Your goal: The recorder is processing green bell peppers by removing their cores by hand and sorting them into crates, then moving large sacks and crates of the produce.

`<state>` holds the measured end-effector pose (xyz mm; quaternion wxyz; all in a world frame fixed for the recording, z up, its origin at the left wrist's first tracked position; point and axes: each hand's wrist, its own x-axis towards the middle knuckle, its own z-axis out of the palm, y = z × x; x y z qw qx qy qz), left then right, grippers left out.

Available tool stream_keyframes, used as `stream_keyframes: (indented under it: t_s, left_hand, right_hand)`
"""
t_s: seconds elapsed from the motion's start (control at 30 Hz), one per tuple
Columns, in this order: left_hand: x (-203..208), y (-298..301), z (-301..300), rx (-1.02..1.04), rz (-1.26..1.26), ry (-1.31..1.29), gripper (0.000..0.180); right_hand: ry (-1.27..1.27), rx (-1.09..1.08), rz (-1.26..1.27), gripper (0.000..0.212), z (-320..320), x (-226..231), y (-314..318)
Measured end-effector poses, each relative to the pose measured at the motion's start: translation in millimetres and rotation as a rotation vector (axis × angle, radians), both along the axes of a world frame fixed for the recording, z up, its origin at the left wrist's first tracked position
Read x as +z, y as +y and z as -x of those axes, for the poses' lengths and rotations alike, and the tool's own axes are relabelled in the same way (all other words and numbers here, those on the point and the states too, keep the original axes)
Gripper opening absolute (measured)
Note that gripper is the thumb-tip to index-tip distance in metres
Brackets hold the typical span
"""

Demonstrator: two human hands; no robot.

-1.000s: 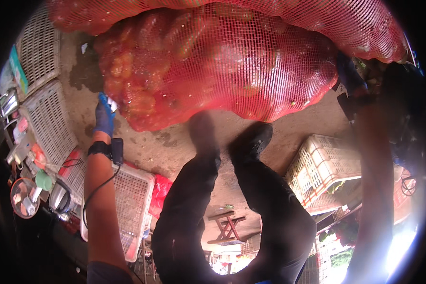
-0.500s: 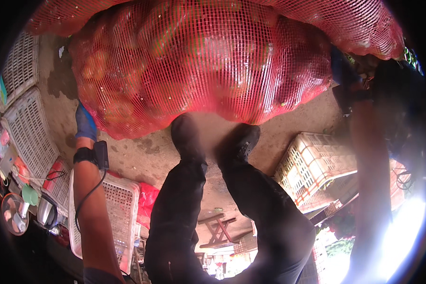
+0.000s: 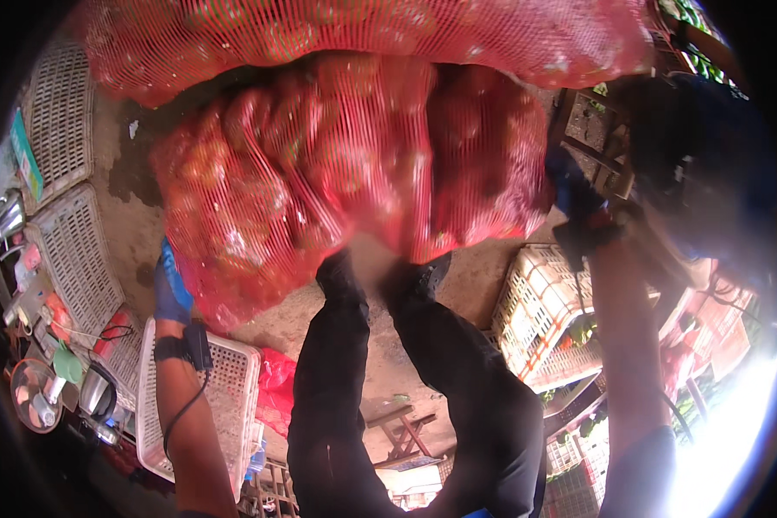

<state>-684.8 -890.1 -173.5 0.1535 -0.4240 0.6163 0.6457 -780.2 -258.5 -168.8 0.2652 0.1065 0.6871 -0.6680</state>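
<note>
1. Fingers (image 3: 166,259) of the blue-gloved left hand (image 3: 173,293) meet the left end of a bulging red mesh sack (image 3: 345,164); whether they pinch it, one cannot tell.
2. Right hand (image 3: 576,187), shadowed, reaches the opposite end, its grip unclear.
3. Before the person's shoes (image 3: 341,276), the sack stretches left to right, left end nearer.
4. Beyond lies a second sack (image 3: 371,34).

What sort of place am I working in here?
Probably a produce storage or packing area: two big red mesh sacks bulge with roundish produce, a pale plastic crate on the right has something green inside, and latticed crates line the left.
</note>
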Motion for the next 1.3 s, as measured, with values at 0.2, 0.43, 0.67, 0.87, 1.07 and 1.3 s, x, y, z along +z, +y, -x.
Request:
stream_keyframes:
  t_s: [0.2,0.43,0.67,0.87,1.07,1.3]
  left_hand:
    - [30.5,-26.2,-57.0,-0.143,-0.197,-0.103,0.049]
    - [100.4,15.9,11.5,-0.546,-0.058,-0.094,0.045]
    - [184.9,15.8,115.7,-0.557,-0.255,-0.038,0.047]
    - [265.6,110.8,149.5,-0.647,-0.27,0.037,0.04]
    - [310.4,183.5,192.1,-1.059,-0.092,0.078,0.042]
    - [327.1,337.1,162.7,-1.322,-0.102,-0.002,0.036]
  right_hand:
    - [-0.129,-0.122,-0.065,0.015,-87.2,-4.4,22.7]
    - [0.015,-0.029,-0.417,0.019,-144.1,79.1,19.4]
    - [0.699,0.326,-1.111,0.02,-150.2,200.2,-19.5]
    - [-0.22,-1.006,-0.094,0.017,-269.4,288.4,-40.3]
    - [-0.257,-1.17,-0.206,0.022,-368.6,343.3,-74.5]
    - [-0.216,-1.364,-0.468,0.025,-509.8,355.2,-125.5]
